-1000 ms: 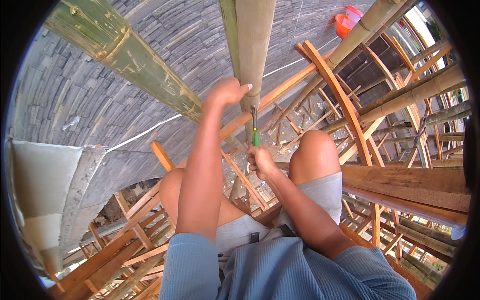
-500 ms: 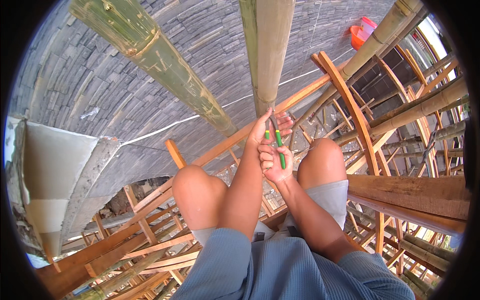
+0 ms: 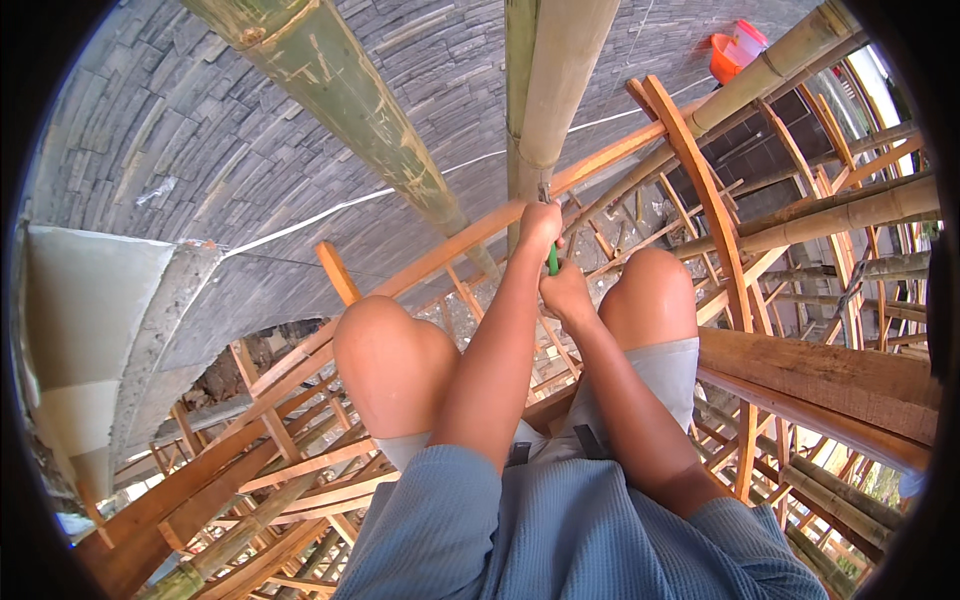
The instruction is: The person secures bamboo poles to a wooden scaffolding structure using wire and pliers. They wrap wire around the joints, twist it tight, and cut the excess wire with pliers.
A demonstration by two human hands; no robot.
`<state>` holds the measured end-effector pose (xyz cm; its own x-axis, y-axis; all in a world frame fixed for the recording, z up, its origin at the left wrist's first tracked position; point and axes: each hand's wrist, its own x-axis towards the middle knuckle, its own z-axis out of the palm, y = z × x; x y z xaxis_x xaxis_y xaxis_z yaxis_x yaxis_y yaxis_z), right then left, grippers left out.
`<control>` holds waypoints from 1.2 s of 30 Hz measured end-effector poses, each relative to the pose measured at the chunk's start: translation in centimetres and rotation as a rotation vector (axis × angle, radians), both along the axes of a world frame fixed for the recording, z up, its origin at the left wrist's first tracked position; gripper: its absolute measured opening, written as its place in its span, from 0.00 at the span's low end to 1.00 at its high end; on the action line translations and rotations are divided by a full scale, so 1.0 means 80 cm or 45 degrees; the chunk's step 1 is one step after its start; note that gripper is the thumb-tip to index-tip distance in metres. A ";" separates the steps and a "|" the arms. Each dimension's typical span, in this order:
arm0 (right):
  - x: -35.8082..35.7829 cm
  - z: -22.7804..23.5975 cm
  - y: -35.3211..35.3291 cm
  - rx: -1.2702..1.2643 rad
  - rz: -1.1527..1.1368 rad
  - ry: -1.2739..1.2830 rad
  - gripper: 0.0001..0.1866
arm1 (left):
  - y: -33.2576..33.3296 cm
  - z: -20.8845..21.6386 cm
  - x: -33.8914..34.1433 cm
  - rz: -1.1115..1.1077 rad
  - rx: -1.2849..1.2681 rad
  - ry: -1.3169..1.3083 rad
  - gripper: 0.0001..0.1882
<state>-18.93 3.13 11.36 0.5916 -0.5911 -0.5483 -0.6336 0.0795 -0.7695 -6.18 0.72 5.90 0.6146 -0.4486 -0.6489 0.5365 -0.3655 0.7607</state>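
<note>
A pair of pliers (image 3: 553, 262) with green handles is in both my hands, its metal tip pointing up at the lower end of a pale bamboo pole (image 3: 562, 95). My left hand (image 3: 541, 224) is closed round the upper part of the pliers, near the head. Just below it, my right hand (image 3: 567, 289) is closed at the lower end of the handles. Most of the tool is hidden by my fingers. Whether the jaws touch the pole or something fastened there, I cannot tell.
A thick green bamboo pole (image 3: 350, 105) slants at the left before a grey stone-tiled wall (image 3: 120, 150). A long wooden rail (image 3: 445, 250) crosses beyond my knees. Timber and bamboo scaffolding surrounds me, with a heavy beam (image 3: 820, 385) at right. Red and pink buckets (image 3: 735, 52) stand far off.
My left hand has gone from open fingers beside the pliers to a closed grip round them. Both hands and the tool have moved up, toward the pale pole's foot. The view has shifted slightly.
</note>
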 end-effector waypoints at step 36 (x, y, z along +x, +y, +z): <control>0.002 -0.007 -0.013 2.181 -0.462 -0.949 0.07 | 0.037 0.024 0.089 -0.604 -0.294 0.420 0.33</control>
